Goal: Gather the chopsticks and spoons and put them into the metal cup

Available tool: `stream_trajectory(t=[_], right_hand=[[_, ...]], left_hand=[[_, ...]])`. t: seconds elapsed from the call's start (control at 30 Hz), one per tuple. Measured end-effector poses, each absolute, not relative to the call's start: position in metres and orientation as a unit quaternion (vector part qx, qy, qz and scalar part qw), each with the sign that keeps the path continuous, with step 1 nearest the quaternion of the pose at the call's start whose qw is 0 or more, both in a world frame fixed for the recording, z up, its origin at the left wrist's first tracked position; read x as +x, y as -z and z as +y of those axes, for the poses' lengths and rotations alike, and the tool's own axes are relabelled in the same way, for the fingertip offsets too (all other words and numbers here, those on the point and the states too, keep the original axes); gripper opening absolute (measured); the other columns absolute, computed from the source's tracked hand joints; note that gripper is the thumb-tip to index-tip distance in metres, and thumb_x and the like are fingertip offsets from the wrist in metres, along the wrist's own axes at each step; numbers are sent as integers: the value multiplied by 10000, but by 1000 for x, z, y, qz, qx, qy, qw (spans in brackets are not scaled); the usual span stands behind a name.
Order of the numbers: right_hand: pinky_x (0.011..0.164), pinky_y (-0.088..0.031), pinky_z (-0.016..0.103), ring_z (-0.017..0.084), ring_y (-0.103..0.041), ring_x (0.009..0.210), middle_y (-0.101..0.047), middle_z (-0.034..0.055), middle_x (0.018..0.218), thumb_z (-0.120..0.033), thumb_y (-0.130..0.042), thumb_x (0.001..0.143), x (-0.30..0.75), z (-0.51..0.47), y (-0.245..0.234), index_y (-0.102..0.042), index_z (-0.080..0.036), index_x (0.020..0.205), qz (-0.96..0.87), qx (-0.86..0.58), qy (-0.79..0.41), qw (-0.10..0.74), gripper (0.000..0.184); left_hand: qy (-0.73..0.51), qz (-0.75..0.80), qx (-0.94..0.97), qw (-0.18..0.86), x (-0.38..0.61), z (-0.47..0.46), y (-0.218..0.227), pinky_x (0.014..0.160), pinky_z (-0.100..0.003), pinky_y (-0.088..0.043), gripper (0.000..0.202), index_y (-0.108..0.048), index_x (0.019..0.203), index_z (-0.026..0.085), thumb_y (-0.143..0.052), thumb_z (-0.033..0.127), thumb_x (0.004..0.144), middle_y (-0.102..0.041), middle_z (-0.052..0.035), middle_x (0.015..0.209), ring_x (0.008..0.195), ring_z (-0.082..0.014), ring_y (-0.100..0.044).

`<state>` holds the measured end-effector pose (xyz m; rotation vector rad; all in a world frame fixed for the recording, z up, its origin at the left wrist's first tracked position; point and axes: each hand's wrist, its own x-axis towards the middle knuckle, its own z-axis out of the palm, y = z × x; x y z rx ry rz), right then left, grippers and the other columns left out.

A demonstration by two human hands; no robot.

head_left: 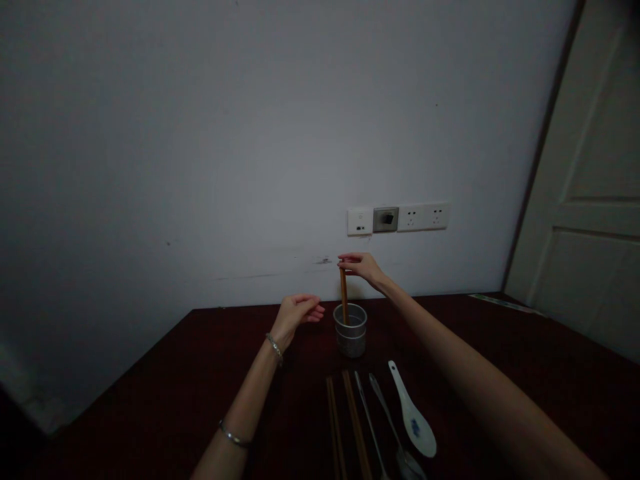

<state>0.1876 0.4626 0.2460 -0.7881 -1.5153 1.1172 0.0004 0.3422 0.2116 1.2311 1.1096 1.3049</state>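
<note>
My right hand (364, 267) pinches the top ends of a pair of wooden chopsticks (344, 293). Their lower ends are inside a grey metal cup (351, 343) that stands on the dark red table. To the left of the cup, my left hand (299, 313) hangs in the air, fingers loosely curved and thumb near them, with nothing seen in it. Nearer to me lie more wooden chopsticks (356, 423) in two pairs, a thin metal utensil (369, 420) whose end is cut off by the frame, a metal spoon (387, 410) and a white ceramic spoon (413, 417) with a blue pattern.
The dark red table (210, 373) meets a pale wall (250, 167) at its back edge. Sockets and a switch (385, 219) sit on the wall behind the cup. A light panelled door (590, 200) stands at the right, and a patterned strip (507, 305) lies at the back right.
</note>
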Motion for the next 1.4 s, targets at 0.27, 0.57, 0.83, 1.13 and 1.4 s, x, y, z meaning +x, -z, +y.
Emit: stream_trajectory(t=[0.27, 0.57, 0.83, 1.13, 1.4], right_hand=[[561, -526, 239, 114, -602, 628, -646, 22, 705, -155, -712, 598, 189, 467, -238, -613, -146, 968, -640, -347, -481, 489, 383], [562, -526, 240, 138, -626, 665, -663, 40, 723, -196, -728, 599, 193, 471, -226, -551, -152, 1066, -648, -355, -496, 457, 502], [534, -508, 210, 154, -627, 735, -653, 119, 940, -330, -676, 671, 224, 458, -223, -493, -153, 1153, -686, -399, -442, 418, 545], [526, -504, 215, 142, -620, 670, -670, 100, 838, -284, -604, 733, 274, 417, -197, -579, -146, 1015, -682, -444, -413, 408, 315], [566, -484, 242, 145, -615, 661, -666, 92, 808, -253, -561, 735, 285, 364, -190, -572, -135, 989, -714, -425, -426, 357, 280]], left_hand=[[-537, 455, 506, 498, 1, 343, -211, 543, -227, -497, 214, -605, 754, 72, -665, 261, 671, -658, -97, 663, 533, -114, -595], [-535, 451, 513, 498, 2, 342, -211, 546, -228, -496, 211, -609, 763, 78, -654, 268, 681, -656, -94, 658, 536, -115, -595], [-486, 484, 550, 476, -3, 334, -225, 488, -199, -463, 194, -620, 773, 103, -601, 285, 707, -667, -103, 728, 552, -116, -597], [-131, 563, 690, 435, 3, 313, -203, 366, -156, -343, 300, -612, 537, 122, -606, 400, 652, -628, -68, 530, 403, -96, -524], [-34, 595, 732, 331, 15, 292, -159, 352, -207, -329, 344, -508, 362, 155, -585, 350, 636, -567, -55, 427, 300, -88, -406]])
